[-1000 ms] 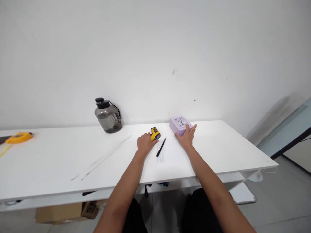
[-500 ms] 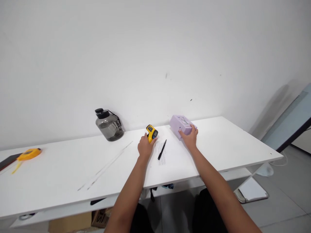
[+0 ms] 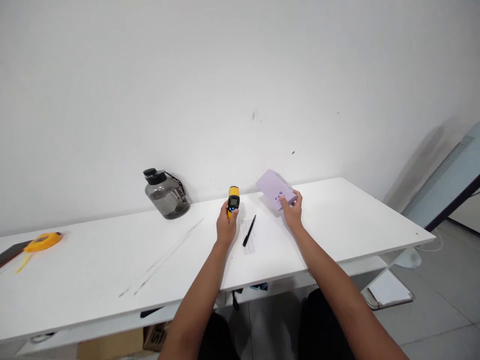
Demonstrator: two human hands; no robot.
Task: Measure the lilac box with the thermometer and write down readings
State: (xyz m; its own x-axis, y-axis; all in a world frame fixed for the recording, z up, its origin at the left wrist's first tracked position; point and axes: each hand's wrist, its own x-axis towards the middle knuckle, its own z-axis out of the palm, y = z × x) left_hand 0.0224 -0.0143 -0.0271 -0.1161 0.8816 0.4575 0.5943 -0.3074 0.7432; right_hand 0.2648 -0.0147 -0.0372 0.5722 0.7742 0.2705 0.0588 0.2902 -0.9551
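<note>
My left hand (image 3: 226, 226) is wrapped round the handle of a yellow and black infrared thermometer (image 3: 233, 200), its small screen and blue buttons facing me. My right hand (image 3: 293, 211) grips the near right end of a light purple box (image 3: 275, 187), thumb on the side that carries small dark purple marks. The box is tilted so that this side shows broadly. Between my hands a black pen (image 3: 249, 231) lies on a sheet of paper (image 3: 247, 250) with faint writing.
A grey jug-like bottle (image 3: 167, 196) with a black lid stands by the wall. A yellow tape measure (image 3: 44, 242) lies at the left of the white table (image 3: 180, 265), beside a dark flat object (image 3: 13, 251). Past the right end leans a large pale panel (image 3: 438, 180).
The thermometer has turned upright, screen towards me. My right hand has tipped the purple box, so its marked side faces me more and its top less.
</note>
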